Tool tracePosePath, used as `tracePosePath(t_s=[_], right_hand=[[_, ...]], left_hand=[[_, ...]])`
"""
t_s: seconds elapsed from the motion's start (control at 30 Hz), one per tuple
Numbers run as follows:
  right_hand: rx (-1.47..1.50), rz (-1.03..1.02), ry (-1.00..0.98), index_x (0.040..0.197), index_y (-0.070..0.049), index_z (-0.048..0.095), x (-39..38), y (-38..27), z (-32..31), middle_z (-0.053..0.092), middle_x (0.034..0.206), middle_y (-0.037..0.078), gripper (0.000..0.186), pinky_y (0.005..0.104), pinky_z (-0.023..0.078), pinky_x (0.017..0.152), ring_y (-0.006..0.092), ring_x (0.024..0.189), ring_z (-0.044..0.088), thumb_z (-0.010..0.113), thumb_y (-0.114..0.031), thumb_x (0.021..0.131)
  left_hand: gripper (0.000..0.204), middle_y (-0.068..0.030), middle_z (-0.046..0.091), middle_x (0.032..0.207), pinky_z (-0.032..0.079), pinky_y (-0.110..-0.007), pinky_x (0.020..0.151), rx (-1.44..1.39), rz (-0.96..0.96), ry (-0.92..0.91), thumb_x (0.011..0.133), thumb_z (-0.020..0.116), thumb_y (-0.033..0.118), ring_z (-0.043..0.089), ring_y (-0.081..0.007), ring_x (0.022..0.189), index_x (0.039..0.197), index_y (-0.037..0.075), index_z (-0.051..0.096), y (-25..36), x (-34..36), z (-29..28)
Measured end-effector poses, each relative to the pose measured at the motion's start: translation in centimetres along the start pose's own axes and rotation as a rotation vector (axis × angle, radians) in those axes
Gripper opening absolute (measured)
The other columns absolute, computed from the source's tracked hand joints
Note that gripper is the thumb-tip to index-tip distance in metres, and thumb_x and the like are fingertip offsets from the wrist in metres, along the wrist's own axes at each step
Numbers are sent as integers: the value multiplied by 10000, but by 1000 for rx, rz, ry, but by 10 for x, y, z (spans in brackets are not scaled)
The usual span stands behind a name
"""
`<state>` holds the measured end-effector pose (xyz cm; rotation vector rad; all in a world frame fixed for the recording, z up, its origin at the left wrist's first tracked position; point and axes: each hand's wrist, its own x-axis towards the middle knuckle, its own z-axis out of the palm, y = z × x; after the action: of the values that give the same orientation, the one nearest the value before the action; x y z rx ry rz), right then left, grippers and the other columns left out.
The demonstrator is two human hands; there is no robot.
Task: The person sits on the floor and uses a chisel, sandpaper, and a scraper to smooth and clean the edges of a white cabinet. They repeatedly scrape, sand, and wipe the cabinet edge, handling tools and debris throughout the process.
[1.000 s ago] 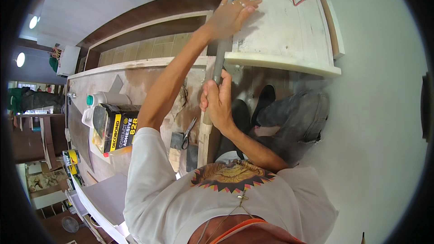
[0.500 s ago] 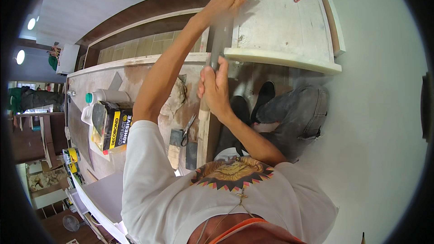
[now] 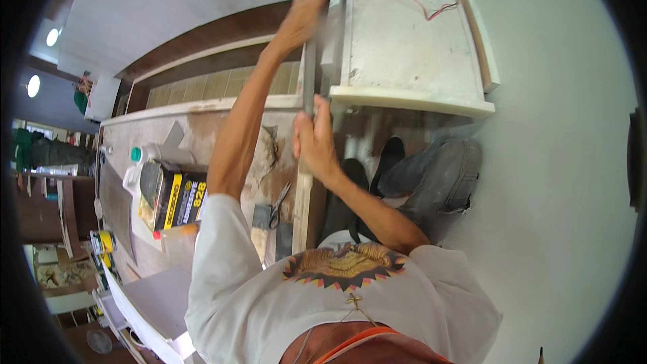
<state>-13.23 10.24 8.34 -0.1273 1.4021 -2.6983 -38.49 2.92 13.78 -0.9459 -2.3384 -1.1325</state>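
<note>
A long grey flat bar (image 3: 310, 77), which looks like a file, lies along the side edge of the white drawer-like box (image 3: 414, 44). My right hand (image 3: 315, 140) is wrapped round its near end. At the far end, my left hand (image 3: 303, 20) reaches over or beside the bar. Motion smears its fingers, so their grip on the bar cannot be made out. The box's pale front edge (image 3: 411, 100) faces me, and a red and black wire (image 3: 428, 13) lies inside it.
On the worktop to my left are scissors (image 3: 280, 205), a dark block (image 3: 263, 216), a black and yellow adhesive can (image 3: 175, 195) and a white jug with a green cap (image 3: 138, 155). A pale wall (image 3: 559, 162) rises on the right. My feet are below the box.
My left hand has moved left and slightly nearer, away from the box's inside, and its spread fingers are now blurred. The bar has shifted left, with my right hand still gripping it.
</note>
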Motion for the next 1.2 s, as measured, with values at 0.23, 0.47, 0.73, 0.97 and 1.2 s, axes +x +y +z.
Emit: tracePosePath(t_s=[0.23,0.47,0.73,0.97,1.2], right_hand=[[-27,-236,63,1452,-69,277,-45,-22,-19,486,869,40,383,216,406,455,53,541,436,422,-149,1107],[-47,-150,45,1464,-68,261,-51,-21,-33,486,883,42,400,225,416,462,62,552,461,421,-150,1107],[31,7,24,1427,-52,287,-38,13,-7,469,823,25,378,237,416,454,66,533,458,428,-197,1108],[33,-55,120,1388,-35,302,-39,18,-5,455,810,20,354,235,414,442,67,521,455,430,-206,1106],[140,54,93,1428,-82,298,-13,2,5,474,835,36,356,252,424,469,77,555,446,416,-146,1098]], left_hand=[[339,-120,644,1317,318,-554,1184,359,119,-56,943,633,80,603,-328,1238,1280,109,660,72,-126,-3],[270,-92,674,1271,399,-496,1129,293,68,58,1002,588,62,622,-284,1232,1258,89,669,78,-142,-5],[288,-160,680,1190,458,-456,1035,-1,-58,141,1071,466,175,644,-295,1130,1217,41,674,79,-52,-5],[400,-134,651,1315,175,-539,1247,207,127,-228,1130,342,283,553,-297,1309,1394,90,573,42,-18,50],[473,-123,624,1398,55,-610,1254,289,53,-296,1140,271,356,532,-269,1372,1461,125,532,16,-3,36]])
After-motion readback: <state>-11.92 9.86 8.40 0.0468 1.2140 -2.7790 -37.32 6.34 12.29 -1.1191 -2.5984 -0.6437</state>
